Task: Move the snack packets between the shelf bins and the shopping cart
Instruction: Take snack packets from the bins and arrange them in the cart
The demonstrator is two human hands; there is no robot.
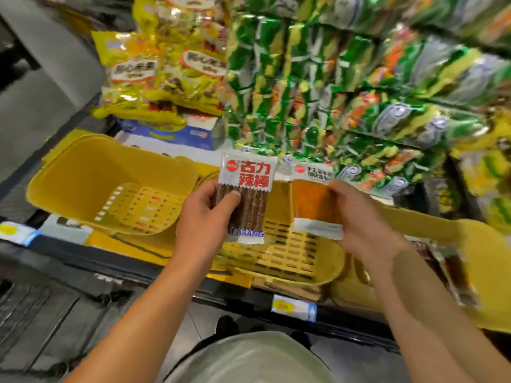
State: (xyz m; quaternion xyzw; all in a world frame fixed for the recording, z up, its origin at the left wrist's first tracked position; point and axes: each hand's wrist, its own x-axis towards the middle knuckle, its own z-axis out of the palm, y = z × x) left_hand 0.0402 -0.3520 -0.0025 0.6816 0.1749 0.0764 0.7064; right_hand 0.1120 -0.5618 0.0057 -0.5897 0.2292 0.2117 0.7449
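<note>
From the head camera, we had our left hand (204,217) gripping a white plastic packet of brown spicy sticks with red lettering (246,197), thumb across its front and fingers curled behind. Our right hand (359,217) pinched a white-and-orange flat snack packet (312,200) by its right edge, fingers clamped on it. Both packets hung above the middle yellow slotted plastic shelf bin (290,258), whose floor looked bare. An empty-looking yellow bin (83,183) sat to the left; green foil snack bags (304,92) were stacked behind.

We judged the step to be placing the packets. Doing it well meant lowering each flat into its bin, label up, and releasing only once it rested. No cart was visible.
</note>
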